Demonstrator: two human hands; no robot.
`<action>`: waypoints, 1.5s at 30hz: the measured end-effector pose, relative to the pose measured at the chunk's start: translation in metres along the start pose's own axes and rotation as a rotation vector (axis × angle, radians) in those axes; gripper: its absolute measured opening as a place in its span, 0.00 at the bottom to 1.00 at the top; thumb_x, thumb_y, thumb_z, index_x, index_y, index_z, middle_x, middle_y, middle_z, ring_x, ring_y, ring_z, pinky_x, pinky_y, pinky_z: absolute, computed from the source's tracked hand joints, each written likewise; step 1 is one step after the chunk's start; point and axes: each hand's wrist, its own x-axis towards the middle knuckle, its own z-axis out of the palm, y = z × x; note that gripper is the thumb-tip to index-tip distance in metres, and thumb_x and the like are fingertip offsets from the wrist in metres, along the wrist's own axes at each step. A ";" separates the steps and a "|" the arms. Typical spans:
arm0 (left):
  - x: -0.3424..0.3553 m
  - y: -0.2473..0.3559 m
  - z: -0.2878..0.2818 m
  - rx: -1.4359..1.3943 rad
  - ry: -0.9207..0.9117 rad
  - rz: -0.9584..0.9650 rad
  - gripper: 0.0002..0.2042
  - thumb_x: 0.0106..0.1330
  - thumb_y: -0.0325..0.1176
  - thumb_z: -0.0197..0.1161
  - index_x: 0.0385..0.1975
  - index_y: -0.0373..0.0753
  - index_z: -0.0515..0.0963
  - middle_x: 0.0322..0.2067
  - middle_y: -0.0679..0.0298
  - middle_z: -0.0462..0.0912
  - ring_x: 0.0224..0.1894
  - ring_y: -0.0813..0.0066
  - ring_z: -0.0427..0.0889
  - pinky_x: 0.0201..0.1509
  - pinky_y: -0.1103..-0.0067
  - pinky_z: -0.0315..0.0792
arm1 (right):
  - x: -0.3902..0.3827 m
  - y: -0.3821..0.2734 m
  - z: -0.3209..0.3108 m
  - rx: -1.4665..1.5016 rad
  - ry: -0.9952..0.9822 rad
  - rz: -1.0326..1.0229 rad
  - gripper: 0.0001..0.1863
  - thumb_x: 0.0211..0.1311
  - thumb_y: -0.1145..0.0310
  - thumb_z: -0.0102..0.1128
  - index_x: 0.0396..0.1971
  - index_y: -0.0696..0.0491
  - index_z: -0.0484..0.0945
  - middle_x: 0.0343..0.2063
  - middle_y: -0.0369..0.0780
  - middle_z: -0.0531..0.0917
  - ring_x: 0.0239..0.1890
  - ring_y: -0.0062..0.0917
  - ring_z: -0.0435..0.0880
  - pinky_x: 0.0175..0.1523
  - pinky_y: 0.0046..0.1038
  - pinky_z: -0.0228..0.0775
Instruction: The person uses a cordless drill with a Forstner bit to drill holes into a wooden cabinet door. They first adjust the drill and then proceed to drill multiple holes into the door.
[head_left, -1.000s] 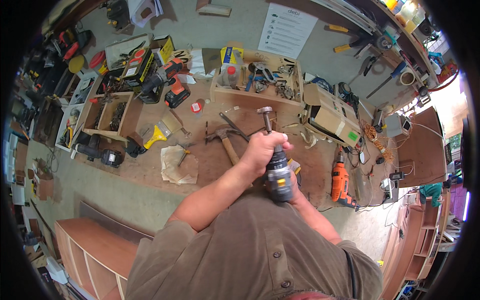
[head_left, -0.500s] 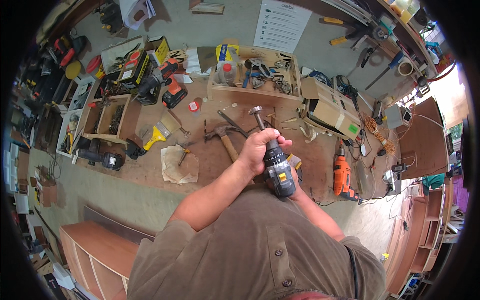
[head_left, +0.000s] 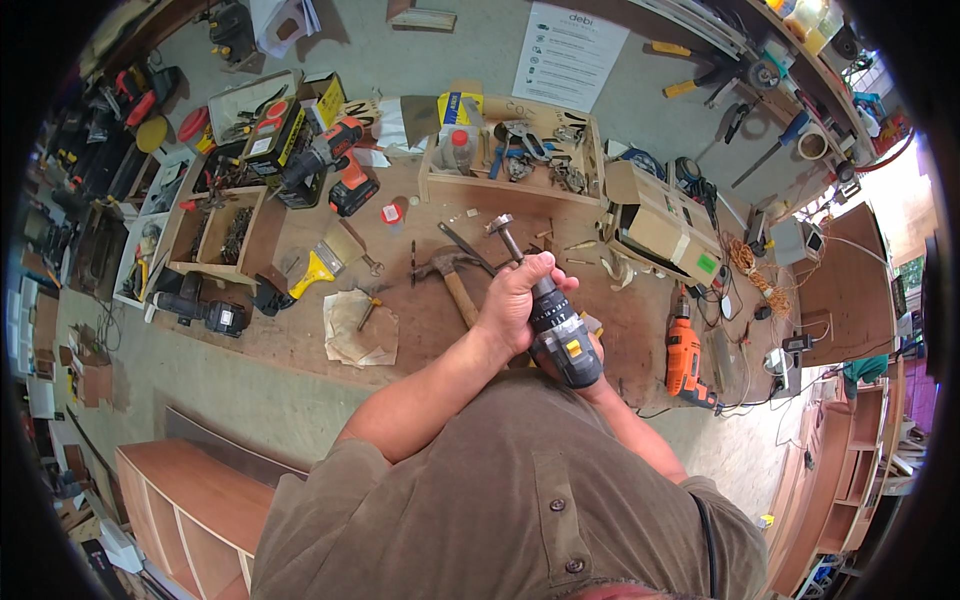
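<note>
Close to my body I hold a black and grey cordless drill (head_left: 567,350), its nose pointing away and slightly left. My left hand (head_left: 510,303) is closed around the chuck end, thumb on top. A metal bit with a wide round cutting head, like a Forstner bit (head_left: 505,236), sticks out of the chuck beyond my fingers. My right hand (head_left: 588,384) is under the drill's rear, at its handle; the drill hides most of its fingers. On the bench left of the drill lies a claw hammer (head_left: 456,290), partly covered by my left hand.
The wooden bench (head_left: 420,350) holds an orange corded drill (head_left: 684,355) at right and an orange cordless drill (head_left: 345,165) at the back left. A wooden tray (head_left: 500,188) of metal parts stands behind, beside an open cardboard box (head_left: 665,225). A yellow-handled brush (head_left: 316,270) lies left.
The drill has tilted a little, its bit swinging slightly left and its rear slightly right. Both hands keep their hold, and the view has shifted slightly.
</note>
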 end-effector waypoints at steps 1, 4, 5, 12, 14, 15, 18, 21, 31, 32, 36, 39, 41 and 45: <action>-0.001 0.000 0.001 0.017 -0.012 0.005 0.09 0.62 0.38 0.69 0.30 0.43 0.78 0.29 0.65 0.82 0.41 0.62 0.86 0.47 0.65 0.80 | -0.001 -0.001 0.000 0.086 0.003 0.072 0.31 0.46 0.73 0.75 0.53 0.60 0.76 0.50 0.46 0.81 0.49 0.36 0.84 0.54 0.32 0.75; -0.007 -0.001 0.005 0.047 -0.045 0.034 0.08 0.61 0.37 0.69 0.31 0.43 0.77 0.29 0.65 0.82 0.44 0.63 0.85 0.50 0.66 0.78 | 0.008 -0.021 -0.004 0.064 0.014 0.081 0.29 0.47 0.73 0.76 0.52 0.59 0.77 0.48 0.44 0.82 0.47 0.35 0.84 0.52 0.32 0.75; -0.008 -0.001 0.007 0.052 -0.052 0.043 0.08 0.61 0.36 0.69 0.31 0.43 0.77 0.30 0.65 0.82 0.45 0.63 0.85 0.51 0.67 0.78 | 0.014 -0.030 -0.005 0.012 0.016 0.054 0.29 0.47 0.73 0.76 0.52 0.59 0.77 0.47 0.44 0.83 0.46 0.34 0.84 0.51 0.32 0.75; -0.029 0.007 0.030 0.258 -0.166 0.031 0.06 0.57 0.25 0.66 0.33 0.40 0.76 0.31 0.64 0.81 0.49 0.60 0.83 0.54 0.64 0.75 | 0.010 -0.017 -0.015 0.211 -0.049 0.102 0.29 0.50 0.77 0.72 0.55 0.56 0.74 0.41 0.39 0.82 0.42 0.27 0.83 0.46 0.28 0.75; -0.037 0.007 0.038 0.252 -0.215 0.067 0.06 0.58 0.25 0.66 0.32 0.39 0.76 0.30 0.61 0.81 0.45 0.65 0.84 0.47 0.69 0.78 | 0.008 -0.012 -0.016 0.249 -0.086 0.123 0.22 0.58 0.74 0.64 0.53 0.57 0.74 0.42 0.38 0.82 0.41 0.26 0.83 0.47 0.26 0.74; -0.039 0.006 0.040 0.248 -0.240 0.084 0.07 0.58 0.24 0.67 0.32 0.38 0.76 0.30 0.59 0.81 0.42 0.67 0.85 0.44 0.72 0.79 | 0.007 -0.010 -0.017 0.268 -0.104 0.134 0.18 0.62 0.72 0.61 0.53 0.57 0.74 0.42 0.38 0.82 0.41 0.25 0.82 0.47 0.26 0.74; -0.040 0.004 0.041 0.233 -0.281 0.112 0.07 0.58 0.23 0.66 0.33 0.37 0.76 0.30 0.60 0.81 0.40 0.66 0.86 0.44 0.72 0.79 | 0.016 -0.026 -0.017 0.752 -0.094 0.555 0.19 0.73 0.60 0.40 0.47 0.55 0.77 0.43 0.38 0.82 0.44 0.22 0.80 0.50 0.25 0.71; -0.040 0.007 0.041 0.242 -0.261 0.074 0.07 0.57 0.23 0.66 0.33 0.37 0.75 0.29 0.61 0.80 0.38 0.65 0.86 0.44 0.71 0.79 | 0.014 -0.027 -0.018 0.689 -0.062 0.508 0.20 0.72 0.59 0.38 0.46 0.55 0.79 0.44 0.38 0.82 0.47 0.22 0.79 0.53 0.26 0.69; -0.038 -0.003 0.035 0.294 -0.378 0.144 0.09 0.57 0.24 0.66 0.35 0.35 0.75 0.30 0.61 0.79 0.39 0.65 0.84 0.50 0.67 0.77 | 0.022 -0.035 -0.012 0.744 0.013 0.491 0.21 0.71 0.60 0.41 0.50 0.59 0.76 0.48 0.37 0.79 0.53 0.22 0.76 0.59 0.27 0.66; -0.039 -0.001 0.035 0.357 -0.341 0.139 0.09 0.57 0.24 0.66 0.35 0.35 0.75 0.30 0.61 0.79 0.39 0.64 0.84 0.50 0.67 0.77 | 0.023 -0.038 -0.012 0.738 0.018 0.483 0.21 0.70 0.59 0.41 0.50 0.59 0.76 0.48 0.37 0.79 0.53 0.22 0.75 0.59 0.27 0.66; -0.042 0.002 0.034 0.401 -0.317 0.117 0.09 0.58 0.23 0.66 0.36 0.35 0.74 0.30 0.60 0.80 0.40 0.64 0.84 0.49 0.67 0.76 | 0.011 -0.018 -0.013 0.557 0.037 0.440 0.21 0.70 0.58 0.45 0.51 0.59 0.74 0.48 0.36 0.78 0.53 0.21 0.75 0.59 0.26 0.66; -0.041 -0.005 0.032 0.353 -0.350 0.119 0.08 0.59 0.23 0.66 0.36 0.35 0.74 0.31 0.60 0.81 0.41 0.64 0.85 0.49 0.69 0.77 | 0.007 -0.021 -0.013 0.851 0.026 0.482 0.23 0.71 0.57 0.47 0.55 0.58 0.72 0.49 0.38 0.79 0.54 0.24 0.76 0.59 0.25 0.66; -0.042 -0.001 0.038 0.358 -0.336 0.156 0.07 0.59 0.23 0.66 0.34 0.35 0.75 0.31 0.61 0.82 0.39 0.68 0.86 0.46 0.73 0.79 | -0.001 -0.006 -0.011 0.806 0.051 0.457 0.22 0.69 0.66 0.53 0.59 0.59 0.69 0.49 0.42 0.80 0.52 0.31 0.79 0.58 0.27 0.69; -0.040 0.001 0.037 0.311 -0.237 0.123 0.09 0.60 0.28 0.66 0.38 0.38 0.75 0.32 0.61 0.82 0.48 0.58 0.84 0.58 0.62 0.74 | -0.003 0.008 -0.003 0.613 0.071 0.531 0.25 0.59 0.78 0.64 0.57 0.62 0.70 0.49 0.45 0.80 0.49 0.36 0.81 0.55 0.31 0.72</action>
